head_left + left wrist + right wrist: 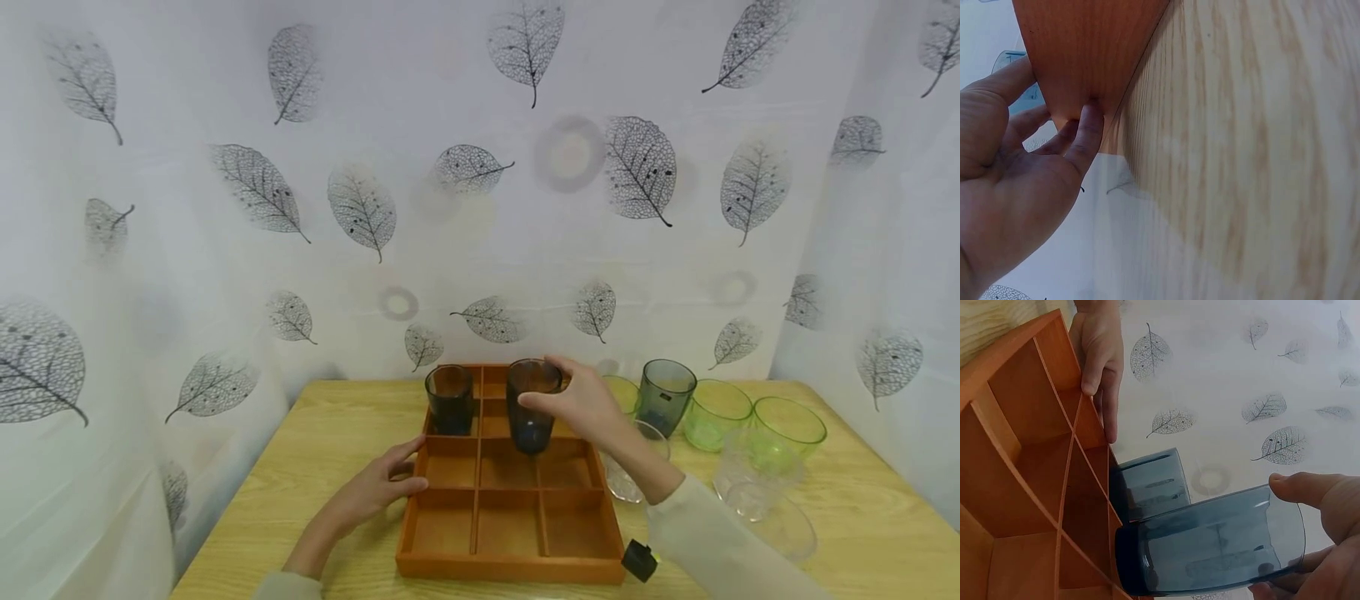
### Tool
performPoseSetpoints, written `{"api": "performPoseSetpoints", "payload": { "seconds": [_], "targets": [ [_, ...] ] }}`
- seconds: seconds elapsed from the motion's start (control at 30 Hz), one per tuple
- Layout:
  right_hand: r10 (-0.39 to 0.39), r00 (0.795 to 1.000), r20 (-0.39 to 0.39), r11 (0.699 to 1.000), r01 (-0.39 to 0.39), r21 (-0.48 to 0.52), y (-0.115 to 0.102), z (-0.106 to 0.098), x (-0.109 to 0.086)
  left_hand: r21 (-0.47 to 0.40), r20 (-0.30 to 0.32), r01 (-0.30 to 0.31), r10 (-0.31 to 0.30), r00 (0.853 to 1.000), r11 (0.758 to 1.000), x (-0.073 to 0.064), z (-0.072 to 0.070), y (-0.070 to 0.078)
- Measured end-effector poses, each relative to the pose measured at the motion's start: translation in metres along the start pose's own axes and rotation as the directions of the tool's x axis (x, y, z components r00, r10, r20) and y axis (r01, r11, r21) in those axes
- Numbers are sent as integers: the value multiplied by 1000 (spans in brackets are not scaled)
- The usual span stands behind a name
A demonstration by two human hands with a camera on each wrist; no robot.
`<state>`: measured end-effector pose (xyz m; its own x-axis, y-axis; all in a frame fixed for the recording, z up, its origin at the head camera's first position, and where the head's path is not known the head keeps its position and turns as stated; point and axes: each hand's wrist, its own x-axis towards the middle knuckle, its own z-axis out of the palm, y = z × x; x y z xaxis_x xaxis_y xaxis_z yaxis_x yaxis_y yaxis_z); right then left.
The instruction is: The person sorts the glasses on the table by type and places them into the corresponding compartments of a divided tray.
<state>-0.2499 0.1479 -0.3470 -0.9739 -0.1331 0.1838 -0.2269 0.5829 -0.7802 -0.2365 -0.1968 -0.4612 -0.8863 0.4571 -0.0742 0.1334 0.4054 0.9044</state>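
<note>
A brown wooden divided box (510, 569) lies on the table, and a dark tumbler (450, 402) stands in its back left compartment. My right hand (581, 400) grips a second dark blue glass tumbler (1210, 544) near its rim, thumb on one side and fingers on the other. In the head view this tumbler overlaps the box's middle compartments, base downward. My left hand (382, 483) touches the box's left side wall, its thumb at the top edge. Seen from the left wrist, the fingertips (1089, 119) rest against the outer wall.
Right of the box stand another dark tumbler (666, 398), green glass bowls (716, 417) and several clear glass vessels (780, 529). A small black object (640, 561) is by the box's front right corner. Behind the table hangs a leaf-patterned curtain (465, 250).
</note>
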Motion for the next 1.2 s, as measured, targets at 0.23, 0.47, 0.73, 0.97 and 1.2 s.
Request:
{"api": "performPoseSetpoints", "payload": {
  "seconds": [0.23, 0.47, 0.73, 0.97, 1.2],
  "targets": [
    [-23, 999, -48, 999, 24, 23, -2, 11, 16, 6, 3, -10, 10, 1000, 1000, -2, 0, 2],
    [-37, 995, -88, 999, 40, 33, -2, 25, 30, 22, 5, -18, 18, 1000, 1000, -3, 1, 5],
    [-38, 994, -102, 999, 41, 19, 3, 42, 42, 22, -11, -9, 9, 1000, 1000, -2, 2, 2],
    [2, 997, -82, 1000, -2, -5, 17, 58, 45, 15, -9, -6, 6, 1000, 1000, -1, 2, 0],
    [25, 1000, 9, 999, -24, -48, 21, 62, 42, 3, -7, 7, -7, 1000, 1000, -1, 1, 1]
  ]
}}
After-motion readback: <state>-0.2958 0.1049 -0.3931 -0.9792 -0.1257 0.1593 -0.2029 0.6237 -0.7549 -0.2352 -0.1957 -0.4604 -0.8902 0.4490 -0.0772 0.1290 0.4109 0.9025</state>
